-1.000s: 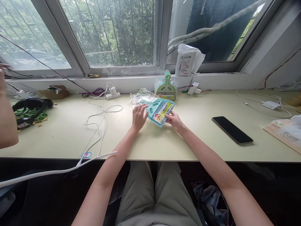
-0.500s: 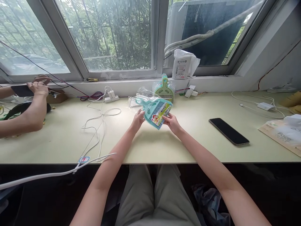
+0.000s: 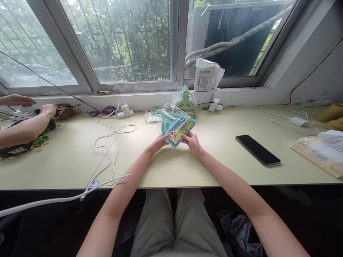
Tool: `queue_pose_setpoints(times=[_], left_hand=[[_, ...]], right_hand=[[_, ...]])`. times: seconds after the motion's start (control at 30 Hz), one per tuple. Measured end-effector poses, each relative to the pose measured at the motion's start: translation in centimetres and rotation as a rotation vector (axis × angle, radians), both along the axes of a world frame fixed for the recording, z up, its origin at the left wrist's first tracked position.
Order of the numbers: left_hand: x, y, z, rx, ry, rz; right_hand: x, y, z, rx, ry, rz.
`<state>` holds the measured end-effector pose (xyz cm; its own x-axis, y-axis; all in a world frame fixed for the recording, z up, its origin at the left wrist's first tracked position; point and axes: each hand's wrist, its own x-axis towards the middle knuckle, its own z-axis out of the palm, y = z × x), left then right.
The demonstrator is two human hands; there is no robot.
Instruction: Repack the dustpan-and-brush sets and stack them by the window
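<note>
A teal mini dustpan-and-brush set (image 3: 166, 124) is held up tilted above the table, its handle toward the upper left. A printed label (image 3: 182, 130) lies across its bristles, facing me. My left hand (image 3: 158, 143) pinches the lower left edge, its thumb on the front. On the lower right, my right hand (image 3: 193, 142) grips the set with the thumb over the label. Clear plastic wrapping (image 3: 153, 117) lies just behind. Farther back, several similar sets are stacked upright in clear film, a green dustpan (image 3: 185, 105) foremost.
White cables (image 3: 114, 142) trail over the table (image 3: 214, 164) at left, near a power strip (image 3: 125, 113). A phone (image 3: 257, 150) and a tissue pack (image 3: 318, 153) lie at right. A co-worker's hands (image 3: 48, 110) are at far left. A wrapped box (image 3: 205, 75) stands on the sill.
My left hand has slid down to the set's lower edge, and the set has turned slightly, its handle staying upper left. The co-worker's hands have moved apart and lowered the dark object.
</note>
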<state>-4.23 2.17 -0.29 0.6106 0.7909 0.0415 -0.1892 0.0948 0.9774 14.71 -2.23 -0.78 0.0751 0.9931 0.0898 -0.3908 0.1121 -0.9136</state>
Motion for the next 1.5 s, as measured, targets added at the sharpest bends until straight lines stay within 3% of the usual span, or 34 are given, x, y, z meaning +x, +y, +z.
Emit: queue_pose_setpoints(times=[0.27,0.37,0.47,0.57,0.63,0.77,0.9,1.1,1.33,1.5], left_hand=[[0.6,-1.2,0.6,0.013,0.061,-0.074],[1.4,-1.4,0.5,0.061,0.046,0.007],[1.6,-1.3,0.7,0.236,0.080,0.425],[0.7,-1.4,1.8,0.606,0.230,0.966],[0.2,-1.8,2.7,0.857,0.347,1.131],[0.4,-2.9,3.6,1.124,0.657,1.053],[1.6,-3.4,2.8,1.270,0.871,0.874],[2.1,-2.9,1.2,1.307,0.901,0.765],[2.4,-3.1,1.3,1.505,1.058,0.718],[2.9,-3.4,1.0,1.444,1.081,0.695]], right_hand=[[-0.1,0.1,-0.2,0.034,0.030,-0.060],[0.0,0.1,-0.1,0.043,0.037,-0.082],[0.2,0.2,0.0,0.038,0.032,-0.098],[0.2,0.2,0.0,0.032,0.004,-0.107],[0.0,0.2,0.0,0.029,-0.028,-0.087],[-0.4,0.0,-0.1,0.046,-0.114,-0.001],[-0.6,-0.1,-0.3,0.068,-0.164,0.065],[-0.6,0.0,-0.6,0.057,-0.191,0.042],[-0.4,-0.1,-0.4,0.056,-0.176,0.026],[-0.2,0.1,-0.5,0.068,-0.166,0.018]])
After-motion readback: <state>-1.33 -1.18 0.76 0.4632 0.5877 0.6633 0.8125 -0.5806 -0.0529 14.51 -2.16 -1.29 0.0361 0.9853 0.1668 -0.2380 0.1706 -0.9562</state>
